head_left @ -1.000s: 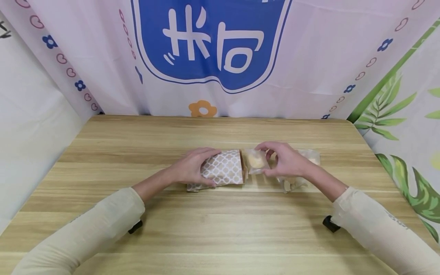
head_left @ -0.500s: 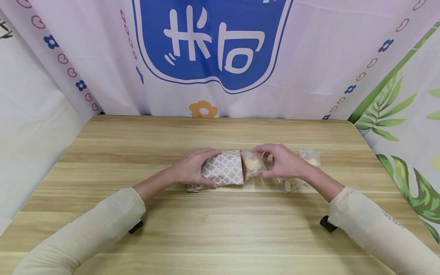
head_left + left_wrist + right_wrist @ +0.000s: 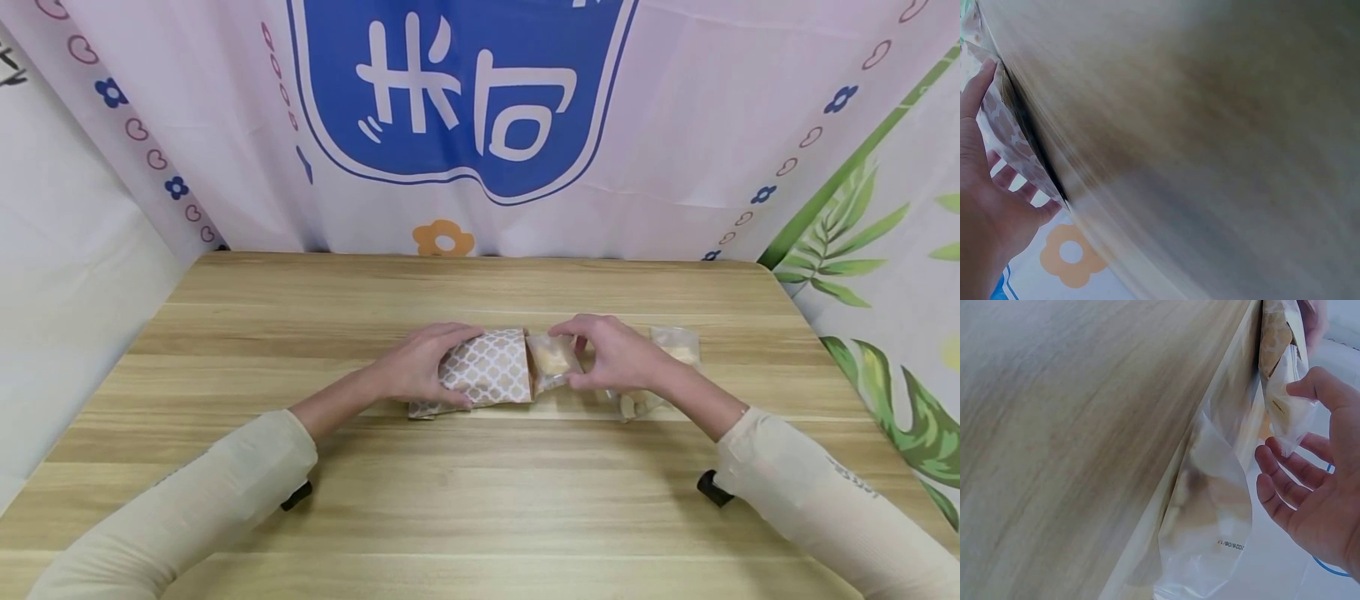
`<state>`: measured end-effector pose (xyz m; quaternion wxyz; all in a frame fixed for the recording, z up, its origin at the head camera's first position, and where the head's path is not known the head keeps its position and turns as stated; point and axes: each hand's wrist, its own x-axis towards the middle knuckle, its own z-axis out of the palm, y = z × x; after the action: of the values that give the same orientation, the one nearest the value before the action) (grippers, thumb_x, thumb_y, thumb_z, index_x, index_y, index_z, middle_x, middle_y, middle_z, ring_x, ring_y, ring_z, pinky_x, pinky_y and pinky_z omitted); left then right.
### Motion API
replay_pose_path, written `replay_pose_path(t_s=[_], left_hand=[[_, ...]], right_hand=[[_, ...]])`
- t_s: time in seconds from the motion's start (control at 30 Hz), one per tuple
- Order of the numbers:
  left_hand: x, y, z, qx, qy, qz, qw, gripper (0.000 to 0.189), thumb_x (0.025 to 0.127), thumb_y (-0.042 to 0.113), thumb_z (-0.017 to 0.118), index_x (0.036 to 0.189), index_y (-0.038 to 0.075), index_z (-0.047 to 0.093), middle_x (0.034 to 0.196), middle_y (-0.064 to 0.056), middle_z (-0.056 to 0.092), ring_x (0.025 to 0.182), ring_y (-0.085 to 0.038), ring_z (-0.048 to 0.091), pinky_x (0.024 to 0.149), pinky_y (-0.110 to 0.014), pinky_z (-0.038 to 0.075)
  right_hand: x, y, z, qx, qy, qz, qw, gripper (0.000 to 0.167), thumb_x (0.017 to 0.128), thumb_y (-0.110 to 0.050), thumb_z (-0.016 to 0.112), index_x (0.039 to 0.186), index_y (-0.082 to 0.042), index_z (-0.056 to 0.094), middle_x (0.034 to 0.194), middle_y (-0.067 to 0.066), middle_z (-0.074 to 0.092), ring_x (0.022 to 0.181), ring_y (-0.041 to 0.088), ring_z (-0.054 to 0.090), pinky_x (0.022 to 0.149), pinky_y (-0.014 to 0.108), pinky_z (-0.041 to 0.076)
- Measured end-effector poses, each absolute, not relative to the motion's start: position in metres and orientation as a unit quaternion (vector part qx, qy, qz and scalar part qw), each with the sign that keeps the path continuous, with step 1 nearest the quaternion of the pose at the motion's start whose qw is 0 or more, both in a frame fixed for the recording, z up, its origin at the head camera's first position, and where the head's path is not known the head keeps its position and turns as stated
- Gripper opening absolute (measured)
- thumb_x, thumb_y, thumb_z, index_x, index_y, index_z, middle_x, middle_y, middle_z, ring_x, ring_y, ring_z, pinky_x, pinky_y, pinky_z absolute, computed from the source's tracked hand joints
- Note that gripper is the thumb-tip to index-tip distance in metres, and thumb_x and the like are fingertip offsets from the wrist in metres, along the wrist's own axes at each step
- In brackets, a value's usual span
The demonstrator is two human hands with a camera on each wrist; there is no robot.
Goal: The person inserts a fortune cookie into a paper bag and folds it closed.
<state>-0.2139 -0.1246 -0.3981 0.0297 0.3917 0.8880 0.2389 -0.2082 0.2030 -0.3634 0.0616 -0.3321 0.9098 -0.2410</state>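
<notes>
My left hand (image 3: 415,365) grips a paper bag (image 3: 491,368) with a tan and white lattice print, lying on the table with its mouth to the right. Thumb and fingers span the bag's two long sides. At the mouth, my right hand (image 3: 621,357) pinches a small clear packet (image 3: 553,360) with something pale yellow inside. The packet's left edge meets the bag's opening; in the right wrist view this packet (image 3: 1290,415) overlaps the torn-looking bag edge (image 3: 1275,347). How far it reaches inside is hidden. The left wrist view shows only part of the bag (image 3: 1007,128).
More clear packets lie right of and under my right forearm, one packet (image 3: 678,343) behind it and another packet (image 3: 637,405) in front. A dated packet (image 3: 1204,512) shows in the right wrist view. The wooden table (image 3: 480,500) meets a printed curtain (image 3: 225,167) at the back.
My right hand has moved slightly left with the packet, bringing it from just beside the bag up to its mouth. The left hand and the bag have stayed in place.
</notes>
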Motion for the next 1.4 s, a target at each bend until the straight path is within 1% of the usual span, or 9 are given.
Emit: replay_pose_path(t_s=[0.1,0.27,0.7,0.93,1.13,1.27,1.4], left_hand=[[-0.214,-0.125,-0.398,0.393,0.888,0.238,0.028,0.105,0.071,0.051,0.092,0.152,0.001,0.048,0.151,-0.018,0.054,0.139,-0.038,0.051,0.117,-0.057,0.038],[-0.214,-0.125,-0.399,0.396,0.886,0.239,0.026,0.105,0.071,0.051,0.092,0.152,0.001,0.048,0.15,-0.019,0.054,0.138,-0.038,0.051,0.117,-0.057,0.039],[-0.214,-0.125,-0.397,0.388,0.891,0.235,0.033,0.105,0.072,0.051,0.092,0.153,0.002,0.048,0.152,-0.019,0.053,0.14,-0.039,0.049,0.117,-0.058,0.038],[-0.213,-0.125,-0.397,0.391,0.889,0.237,0.032,0.105,0.072,0.051,0.092,0.153,0.001,0.048,0.152,-0.019,0.053,0.139,-0.038,0.05,0.117,-0.057,0.038],[-0.213,-0.126,-0.397,0.392,0.888,0.239,0.031,0.104,0.072,0.051,0.092,0.152,0.001,0.048,0.152,-0.019,0.052,0.14,-0.039,0.049,0.118,-0.057,0.036],[-0.213,-0.126,-0.398,0.393,0.888,0.238,0.028,0.104,0.072,0.051,0.092,0.152,0.001,0.048,0.152,-0.019,0.052,0.14,-0.038,0.049,0.118,-0.058,0.037],[-0.213,-0.126,-0.399,0.39,0.89,0.233,0.031,0.105,0.071,0.052,0.092,0.153,0.002,0.047,0.153,-0.018,0.052,0.141,-0.038,0.049,0.118,-0.057,0.036]], right_hand=[[-0.208,0.202,-0.363,-0.332,0.914,-0.227,0.055,0.063,0.076,-0.014,0.081,0.135,0.0,0.064,0.117,0.01,0.071,0.092,0.021,0.066,0.071,0.031,0.053],[-0.206,0.202,-0.362,-0.321,0.922,-0.21,0.057,0.063,0.076,-0.015,0.083,0.134,0.0,0.065,0.118,0.011,0.07,0.091,0.02,0.066,0.074,0.034,0.055],[-0.204,0.198,-0.359,-0.298,0.94,-0.152,0.067,0.064,0.076,-0.02,0.084,0.137,-0.005,0.065,0.115,0.009,0.068,0.091,0.018,0.065,0.07,0.031,0.057],[-0.204,0.2,-0.351,-0.285,0.941,-0.168,0.072,0.067,0.077,-0.019,0.082,0.14,-0.005,0.063,0.119,0.009,0.068,0.096,0.022,0.066,0.072,0.034,0.057],[-0.206,0.202,-0.346,-0.288,0.937,-0.185,0.063,0.065,0.078,-0.018,0.082,0.138,-0.005,0.063,0.118,0.008,0.068,0.099,0.025,0.065,0.073,0.036,0.056],[-0.208,0.203,-0.347,-0.297,0.93,-0.21,0.058,0.063,0.078,-0.015,0.082,0.136,-0.003,0.063,0.117,0.01,0.068,0.097,0.023,0.064,0.072,0.034,0.055],[-0.208,0.201,-0.35,-0.303,0.922,-0.231,0.066,0.061,0.078,-0.013,0.081,0.135,-0.002,0.064,0.118,0.01,0.069,0.096,0.022,0.064,0.074,0.034,0.056]])
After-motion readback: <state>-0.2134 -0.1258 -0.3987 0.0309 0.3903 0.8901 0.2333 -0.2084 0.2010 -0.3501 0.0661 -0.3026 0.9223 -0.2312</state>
